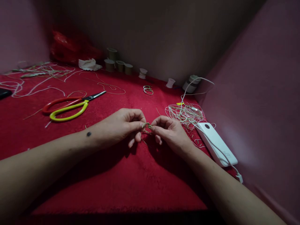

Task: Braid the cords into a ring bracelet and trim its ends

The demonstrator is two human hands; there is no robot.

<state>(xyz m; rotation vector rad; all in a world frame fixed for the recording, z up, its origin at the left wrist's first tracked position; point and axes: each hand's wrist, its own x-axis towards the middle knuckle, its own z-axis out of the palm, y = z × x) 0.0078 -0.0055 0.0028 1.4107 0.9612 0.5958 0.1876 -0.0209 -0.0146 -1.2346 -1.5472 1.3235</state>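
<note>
Between my two hands, a small piece of green knotted cord (148, 125) is held just above the red cloth. The thumb and forefinger of my left hand (128, 125) pinch its left side, while its other fingers curl below. My right hand (169, 131) grips the right side between thumb and forefinger. A thin loose strand hangs under the fingertips. How the cord is knotted is too small to make out. Scissors (70, 107) with one red and one yellow handle lie to the left of my left hand, blades pointing right.
Tangled cord (185, 114) and a white power bank (217, 145) with a cable lie at right. Spools (124, 67) line the back wall near a finished-looking cord loop (148, 90). Loose cords (44, 75), a red plastic bag (67, 47) and crumpled white paper (89, 64) are at back left.
</note>
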